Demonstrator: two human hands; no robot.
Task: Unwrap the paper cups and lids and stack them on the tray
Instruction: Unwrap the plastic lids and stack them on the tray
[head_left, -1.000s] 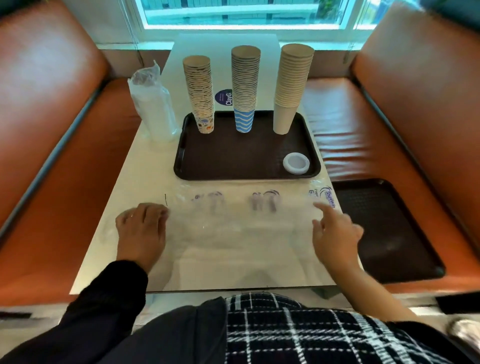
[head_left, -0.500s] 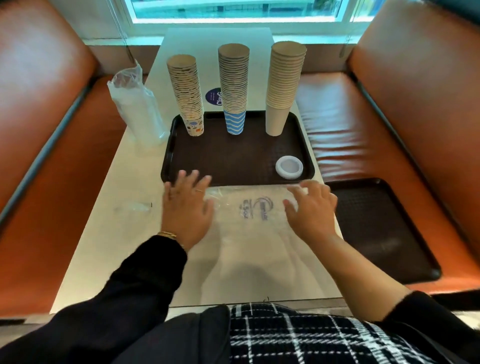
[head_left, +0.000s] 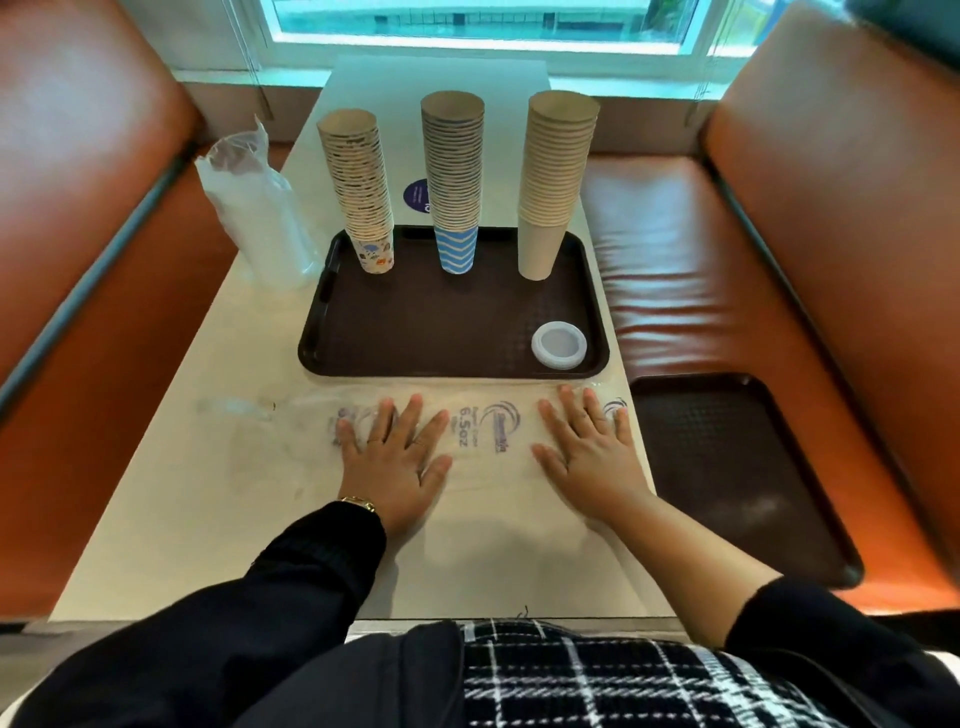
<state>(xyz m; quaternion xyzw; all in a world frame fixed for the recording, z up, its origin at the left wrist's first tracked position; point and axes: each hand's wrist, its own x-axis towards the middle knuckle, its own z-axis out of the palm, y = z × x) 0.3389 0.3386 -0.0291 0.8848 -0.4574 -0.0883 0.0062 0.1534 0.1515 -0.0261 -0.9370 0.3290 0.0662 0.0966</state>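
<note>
Three upside-down stacks of paper cups stand at the back of the dark brown tray (head_left: 415, 332): a patterned stack (head_left: 361, 192), a blue-striped stack (head_left: 453, 182) and a plain beige stack (head_left: 553, 182). One white lid (head_left: 559, 345) lies at the tray's front right corner. A wrapped sleeve of white lids (head_left: 260, 208) stands left of the tray. An empty clear plastic wrapper (head_left: 483, 431) with blue print lies flat on the table in front of the tray. My left hand (head_left: 397, 462) and my right hand (head_left: 589, 452) both press flat on it with spread fingers.
The white table (head_left: 208, 467) sits between two orange bench seats. A second dark tray (head_left: 727, 467) lies on the right seat. A blue round sticker (head_left: 415, 195) is on the table behind the cup stacks. A window runs along the far edge.
Both hands have moved inward and forward over the wrapper, from its outer ends to near its middle. The fingers now lie flat and spread on the plastic.
</note>
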